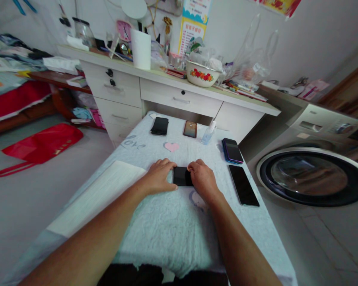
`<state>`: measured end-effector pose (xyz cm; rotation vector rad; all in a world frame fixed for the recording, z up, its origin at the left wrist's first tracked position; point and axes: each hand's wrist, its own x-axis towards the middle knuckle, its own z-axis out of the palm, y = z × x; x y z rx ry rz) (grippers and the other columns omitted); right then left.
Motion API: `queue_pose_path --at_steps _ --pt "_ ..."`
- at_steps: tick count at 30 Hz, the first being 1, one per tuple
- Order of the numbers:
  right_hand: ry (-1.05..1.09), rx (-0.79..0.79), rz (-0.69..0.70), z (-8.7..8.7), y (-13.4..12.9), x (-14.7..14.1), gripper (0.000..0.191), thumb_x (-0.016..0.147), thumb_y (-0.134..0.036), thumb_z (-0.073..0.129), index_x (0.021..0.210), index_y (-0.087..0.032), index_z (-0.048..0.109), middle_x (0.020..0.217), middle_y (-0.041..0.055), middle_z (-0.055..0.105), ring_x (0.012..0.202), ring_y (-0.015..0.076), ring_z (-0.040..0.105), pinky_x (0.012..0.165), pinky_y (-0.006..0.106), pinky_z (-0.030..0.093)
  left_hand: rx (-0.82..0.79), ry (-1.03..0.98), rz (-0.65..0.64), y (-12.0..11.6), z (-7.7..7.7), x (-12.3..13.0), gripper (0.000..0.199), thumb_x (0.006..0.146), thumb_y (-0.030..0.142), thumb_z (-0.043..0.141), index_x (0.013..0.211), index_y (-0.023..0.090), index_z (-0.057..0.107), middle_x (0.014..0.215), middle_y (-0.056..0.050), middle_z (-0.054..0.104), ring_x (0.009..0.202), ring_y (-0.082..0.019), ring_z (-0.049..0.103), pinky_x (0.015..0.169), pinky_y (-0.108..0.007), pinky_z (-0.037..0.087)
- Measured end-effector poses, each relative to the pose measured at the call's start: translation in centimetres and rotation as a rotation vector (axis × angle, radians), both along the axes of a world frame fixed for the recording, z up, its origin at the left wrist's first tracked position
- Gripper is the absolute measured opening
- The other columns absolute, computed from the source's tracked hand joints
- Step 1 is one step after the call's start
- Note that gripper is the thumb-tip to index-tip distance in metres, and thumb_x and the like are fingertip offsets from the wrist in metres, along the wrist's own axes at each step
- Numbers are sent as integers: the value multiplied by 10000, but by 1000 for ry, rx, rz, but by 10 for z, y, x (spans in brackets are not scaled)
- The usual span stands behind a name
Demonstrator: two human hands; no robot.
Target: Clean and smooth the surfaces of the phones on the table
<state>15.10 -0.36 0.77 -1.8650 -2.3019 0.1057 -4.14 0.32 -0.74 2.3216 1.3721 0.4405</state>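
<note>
A smartphone (181, 177) with a dark screen lies flat, sideways, on the cloth-covered table. My left hand (160, 176) holds its left end, with the thumb by the near edge and the fingers by the far edge. Over its right part rests my right hand (202, 178), fingers curled together. Whatever may be between those fingers is hidden, as is the phone's right end. To the right lie a larger dark phone (244, 185) and, behind it, a small stack of phones (232, 151). Farther back are a black phone (160, 126), a brownish phone (190, 129) and a clear spray bottle (209, 133).
A folded white cloth (98, 196) stretches along the table's left side. Beyond the table stands a white desk (167, 91) bearing a flowered enamel bowl (203, 74) and a paper roll (141, 49). A washing machine (313, 123) is at right; a red bag (44, 145) lies on the floor.
</note>
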Motion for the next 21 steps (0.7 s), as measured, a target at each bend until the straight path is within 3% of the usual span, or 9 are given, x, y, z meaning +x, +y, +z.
queue_pose_path --at_steps 21 --pt "20 -42 52 4 -2 -7 266 942 -204 419 1025 -228 670 1024 38 585 839 129 588 748 230 387 7 3 12 1 -2 0 613 598 402 722 1153 211 545 1097 -68 560 1063 -276 511 915 -379 418"
